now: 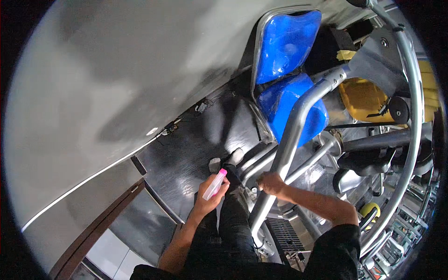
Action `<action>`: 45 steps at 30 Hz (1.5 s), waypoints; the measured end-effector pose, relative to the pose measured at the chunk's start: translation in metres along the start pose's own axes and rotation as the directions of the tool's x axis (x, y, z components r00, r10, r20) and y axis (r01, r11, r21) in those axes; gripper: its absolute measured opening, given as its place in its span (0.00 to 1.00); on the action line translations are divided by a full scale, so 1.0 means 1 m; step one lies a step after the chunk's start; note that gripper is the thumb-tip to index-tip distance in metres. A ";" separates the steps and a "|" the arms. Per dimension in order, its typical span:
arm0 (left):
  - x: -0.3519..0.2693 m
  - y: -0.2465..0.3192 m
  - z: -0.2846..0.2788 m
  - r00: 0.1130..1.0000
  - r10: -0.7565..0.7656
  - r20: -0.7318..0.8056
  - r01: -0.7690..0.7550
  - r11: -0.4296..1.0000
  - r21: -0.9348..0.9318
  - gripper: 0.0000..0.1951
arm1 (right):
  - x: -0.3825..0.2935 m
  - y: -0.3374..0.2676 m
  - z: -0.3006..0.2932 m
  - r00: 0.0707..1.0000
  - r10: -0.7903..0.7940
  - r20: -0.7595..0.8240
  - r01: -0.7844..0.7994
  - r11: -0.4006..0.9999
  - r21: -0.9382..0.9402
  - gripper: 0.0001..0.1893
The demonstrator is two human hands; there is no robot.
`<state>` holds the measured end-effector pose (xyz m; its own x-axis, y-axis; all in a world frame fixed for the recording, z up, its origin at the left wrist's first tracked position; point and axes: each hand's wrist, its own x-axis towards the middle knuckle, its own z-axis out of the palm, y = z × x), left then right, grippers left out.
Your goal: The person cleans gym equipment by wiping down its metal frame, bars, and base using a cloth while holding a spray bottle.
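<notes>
My left hand [211, 196] is closed around a translucent plastic bottle [214, 185] with a pink cap, tilted over my legs. To its right, my right hand [271, 183] rests against a thick silver metal tube [290, 143] of a gym machine's frame. Its fingers are curled at the tube; whether a cloth or anything else lies under them is hidden. Beyond the tube stands a chair with a shiny blue seat [280, 101] and a blue backrest [288, 45].
A grey wall [105, 70] runs along the left, with cables [169, 128] at its foot. A brown door frame [101, 224] is at lower left. A curved silver tube [414, 105], a yellow seat [364, 99] and black pads [367, 161] crowd the right side.
</notes>
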<state>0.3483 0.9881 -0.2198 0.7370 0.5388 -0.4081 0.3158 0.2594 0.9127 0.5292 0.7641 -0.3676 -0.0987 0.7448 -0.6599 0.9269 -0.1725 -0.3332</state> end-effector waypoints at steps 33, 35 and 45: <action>0.052 0.047 0.075 0.922 -0.013 0.387 -0.136 0.924 0.357 0.03 | 0.012 0.095 -0.153 0.001 0.724 -0.689 -0.289 0.660 0.693 0.29; 0.059 0.039 0.075 0.922 0.022 0.387 -0.172 0.918 0.358 0.03 | 0.007 0.073 -0.137 0.088 0.704 -0.705 -0.278 0.697 0.661 0.29; 0.099 0.050 0.093 0.946 0.009 0.324 -0.117 0.942 0.314 0.04 | -0.006 0.060 -0.106 -0.004 0.809 -0.588 0.019 0.588 0.809 0.25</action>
<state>0.4931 0.9799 -0.2126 0.8937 0.2527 -0.3707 0.3992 -0.0707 0.9141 0.6240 0.8180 -0.3123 0.9631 0.2366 0.1285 0.2500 -0.6083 -0.7533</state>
